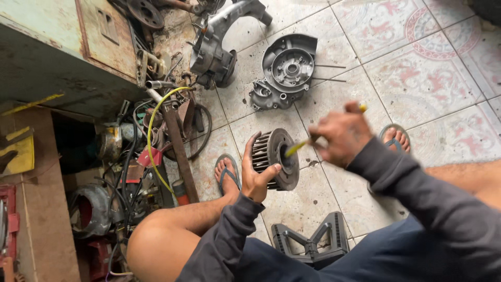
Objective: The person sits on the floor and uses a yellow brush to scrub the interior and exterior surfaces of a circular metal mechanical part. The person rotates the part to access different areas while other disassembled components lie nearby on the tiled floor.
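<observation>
Mid-frame: left hand gripping finned wheel, right hand closed on yellow-handled tool at its hub; steadiness needed next.

The round finned metal drum stands on edge on the patterned tiled floor, between the person's two sandalled feet. The left hand grips it from the near side, and the right hand, just to its right, holds a yellow-handled tool whose tip meets the drum's centre hole. Beyond the drum lies the grey metal engine cover, and left of that (further back still) the larger grey engine casing. To the far left, a heap of hoses, wires and metal parts lies against the worn metal cabinet. Nearest the person, below the drum, sits a dark plastic stool.
</observation>
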